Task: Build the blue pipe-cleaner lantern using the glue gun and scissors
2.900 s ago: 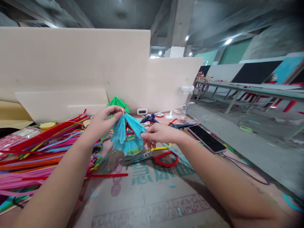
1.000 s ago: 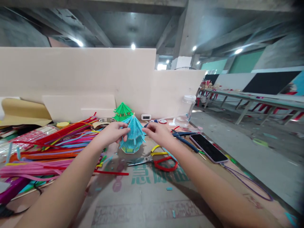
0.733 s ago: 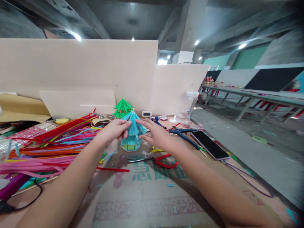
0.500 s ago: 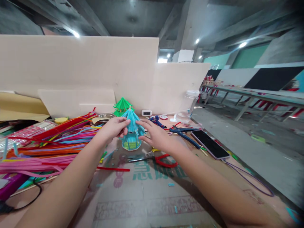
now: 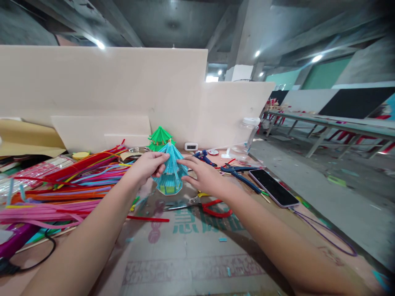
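A small model pavilion [image 5: 171, 166] of light-blue pipe cleaners stands on the table, with a tiered, cone-like roof and a green part low at its base. My left hand [image 5: 152, 164] pinches the upper left side of its roof between thumb and fingers. On the other side, my right hand [image 5: 202, 174] has its fingers apart, the fingertips at or very near the right roof edge; contact there is hard to tell. Behind it stands a green model pavilion [image 5: 160, 137]. Closer to me lie red-handled scissors [image 5: 216, 209].
Bundles of colored pipe cleaners [image 5: 92, 181] cover the left side, near a purple tool with a cord [image 5: 18, 240]. At right lie blue pliers [image 5: 243, 179], a phone [image 5: 273, 187] and a clear jar [image 5: 243, 139]. A small white clock [image 5: 191, 146] stands by the back board [image 5: 123, 90].
The blue pavilion has turned or tilted slightly, its base shifting a little left between my hands. Both hands stay in nearly the same place.
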Demonstrator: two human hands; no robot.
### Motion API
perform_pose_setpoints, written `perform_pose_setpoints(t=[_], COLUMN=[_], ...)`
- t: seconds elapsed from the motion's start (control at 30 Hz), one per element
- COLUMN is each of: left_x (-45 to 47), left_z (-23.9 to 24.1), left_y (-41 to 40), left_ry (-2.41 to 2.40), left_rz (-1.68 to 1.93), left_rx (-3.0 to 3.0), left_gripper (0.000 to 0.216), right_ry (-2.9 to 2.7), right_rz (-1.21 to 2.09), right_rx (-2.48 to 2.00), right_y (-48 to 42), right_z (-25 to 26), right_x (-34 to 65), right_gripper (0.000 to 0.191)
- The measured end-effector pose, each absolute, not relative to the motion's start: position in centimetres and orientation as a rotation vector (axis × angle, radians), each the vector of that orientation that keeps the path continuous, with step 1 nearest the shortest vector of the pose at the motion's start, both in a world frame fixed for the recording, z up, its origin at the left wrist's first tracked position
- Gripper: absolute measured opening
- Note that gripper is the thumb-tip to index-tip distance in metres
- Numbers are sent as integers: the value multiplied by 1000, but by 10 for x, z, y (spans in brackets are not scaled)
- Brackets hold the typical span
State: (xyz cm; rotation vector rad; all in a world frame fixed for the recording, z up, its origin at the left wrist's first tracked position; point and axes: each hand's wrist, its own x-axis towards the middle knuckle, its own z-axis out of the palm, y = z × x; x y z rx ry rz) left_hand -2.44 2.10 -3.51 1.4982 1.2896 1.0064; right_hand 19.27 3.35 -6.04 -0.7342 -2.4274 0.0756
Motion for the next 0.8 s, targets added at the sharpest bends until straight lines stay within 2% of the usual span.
perform_pose_setpoints(t=[0.2,0.37,0.5,0.6,0.8], left_x=[-25,-25,-30,-35,-31], left_z=[-32,-32,-15,-2,-5], left_y=[16,17,1,-12,-13], left_ry=[1359,1347,1692,2016,1607], left_rz=[909,940,749,826,676], left_rx=[1662,1657,1935,2204,2866], left_gripper=[34,36,37,36,19], right_ry=[-2361,-2361,-2346,-2316,-2230], right_rz=[263,246,209,230,385], right_rx=[-826,-836,-858,-890,-957], right_y=[33,32,32,34,39], right_z=[-57,-55,-58,-61,-71], right_x=[194,193,192,191,187], right_gripper=[52,45,41,41,56])
